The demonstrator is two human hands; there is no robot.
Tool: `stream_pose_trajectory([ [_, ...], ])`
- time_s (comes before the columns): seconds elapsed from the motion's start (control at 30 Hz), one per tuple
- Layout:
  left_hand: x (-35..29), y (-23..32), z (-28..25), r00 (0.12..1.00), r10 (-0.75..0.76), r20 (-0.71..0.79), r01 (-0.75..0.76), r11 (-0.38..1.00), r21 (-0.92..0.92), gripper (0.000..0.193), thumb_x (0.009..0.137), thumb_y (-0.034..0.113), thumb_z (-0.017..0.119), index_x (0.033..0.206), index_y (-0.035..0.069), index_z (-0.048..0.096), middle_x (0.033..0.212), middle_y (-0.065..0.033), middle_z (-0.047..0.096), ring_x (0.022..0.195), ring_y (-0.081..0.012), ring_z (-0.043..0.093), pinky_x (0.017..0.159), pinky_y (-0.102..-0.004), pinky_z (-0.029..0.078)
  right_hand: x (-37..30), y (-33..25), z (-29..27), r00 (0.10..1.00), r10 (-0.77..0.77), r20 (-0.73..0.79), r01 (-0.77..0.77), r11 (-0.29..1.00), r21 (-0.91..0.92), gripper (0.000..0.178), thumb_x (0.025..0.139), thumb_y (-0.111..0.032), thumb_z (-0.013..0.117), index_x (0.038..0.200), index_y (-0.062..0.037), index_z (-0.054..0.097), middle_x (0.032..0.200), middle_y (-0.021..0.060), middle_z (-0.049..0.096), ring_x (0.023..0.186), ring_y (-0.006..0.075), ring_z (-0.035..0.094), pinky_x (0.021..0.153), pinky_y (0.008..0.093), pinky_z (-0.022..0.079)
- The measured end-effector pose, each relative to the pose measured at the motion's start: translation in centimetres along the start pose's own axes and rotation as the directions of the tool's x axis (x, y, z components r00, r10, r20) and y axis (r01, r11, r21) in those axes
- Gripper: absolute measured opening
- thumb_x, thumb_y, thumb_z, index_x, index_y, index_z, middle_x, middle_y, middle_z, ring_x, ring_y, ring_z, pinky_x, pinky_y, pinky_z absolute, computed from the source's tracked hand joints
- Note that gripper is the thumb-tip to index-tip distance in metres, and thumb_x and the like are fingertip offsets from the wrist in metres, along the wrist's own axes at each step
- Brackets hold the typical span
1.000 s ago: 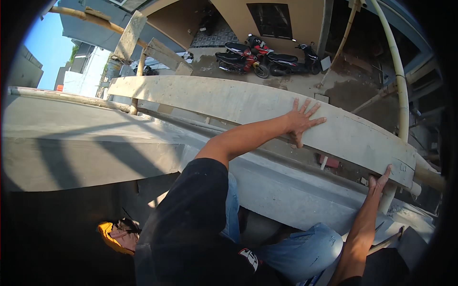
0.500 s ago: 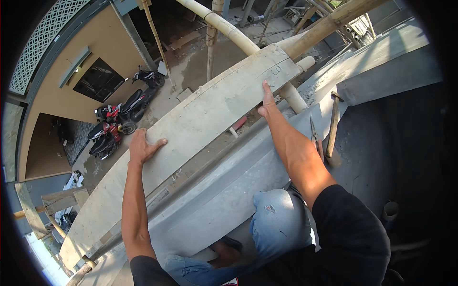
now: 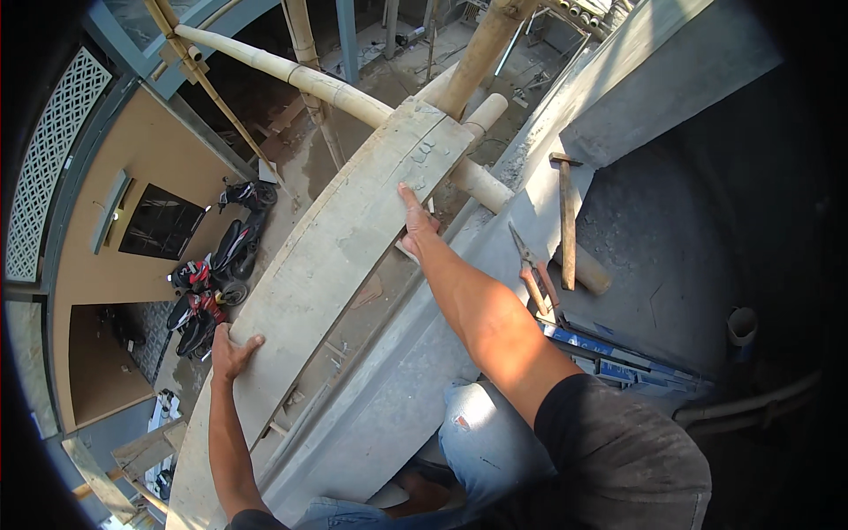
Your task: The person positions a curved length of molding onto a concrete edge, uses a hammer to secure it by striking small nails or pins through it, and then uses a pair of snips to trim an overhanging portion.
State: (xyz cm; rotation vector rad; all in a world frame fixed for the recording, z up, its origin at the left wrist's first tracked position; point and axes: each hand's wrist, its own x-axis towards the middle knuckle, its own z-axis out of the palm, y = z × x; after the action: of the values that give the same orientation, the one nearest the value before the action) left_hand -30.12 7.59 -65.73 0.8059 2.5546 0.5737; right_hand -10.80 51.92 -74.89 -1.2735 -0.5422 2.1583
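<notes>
A long, pale, dusty plank [image 3: 322, 265] slants from the lower left up toward the top middle. My left hand [image 3: 231, 353] grips its far-left edge, thumb lying on the upper face and fingers hidden over the side. Higher up, my right hand [image 3: 418, 223] clasps the near edge, its thumb on top and its other fingers partly out of sight beneath. The plank's upper end lies against bamboo poles [image 3: 481, 115]. To the right of my right forearm, metal snips [image 3: 535, 274] with worn reddish handles rest on the concrete ledge, beside a wooden-handled hammer [image 3: 567, 221].
A grey concrete ledge [image 3: 397, 371] runs between my legs and the plank, with a gap dropping to the ground. Bamboo scaffolding [image 3: 283, 71] crosses beyond. Far below stand motorcycles [image 3: 234, 252] by a tan wall [image 3: 132, 168]. A short pipe [image 3: 742, 325] rises at right.
The view has turned, so the plank looks steeper and farther left, and the snips and hammer show more fully. Both hands keep their hold on the plank's edges.
</notes>
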Motion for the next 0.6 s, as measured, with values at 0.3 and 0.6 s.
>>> stream_pose_trajectory([
  [0.3,0.2,1.4,0.5,0.999,0.037,0.01,-0.038,0.999,0.039,0.076,0.065,0.056,0.082,0.101,-0.005,0.055,0.096,-0.0203,0.057,0.093,-0.0357,0.057,0.085,-0.0423,0.045,-3.8,-3.4,3.3,0.884,-0.17,-0.436,0.02,0.944,-0.329,0.106,0.073,-0.042,0.081,0.151,-0.0009,0.022,0.149,0.0225,0.034,0.139,0.0333,0.033,0.115,0.0458,0.028],
  [0.6,-1.9,7.0,0.8,0.998,-0.062,0.022,0.049,0.92,0.389,0.093,0.078,0.052,0.072,0.15,0.007,0.033,0.147,-0.0338,0.031,0.135,-0.0512,0.031,0.108,-0.0598,0.031,-20.1,-17.2,-3.0,0.714,-0.617,0.332,0.382,-0.055,-0.923,0.082,0.076,-0.026,0.076,0.144,-0.0026,0.036,0.139,0.0234,0.04,0.128,0.0408,0.04,0.108,0.0506,0.033],
])
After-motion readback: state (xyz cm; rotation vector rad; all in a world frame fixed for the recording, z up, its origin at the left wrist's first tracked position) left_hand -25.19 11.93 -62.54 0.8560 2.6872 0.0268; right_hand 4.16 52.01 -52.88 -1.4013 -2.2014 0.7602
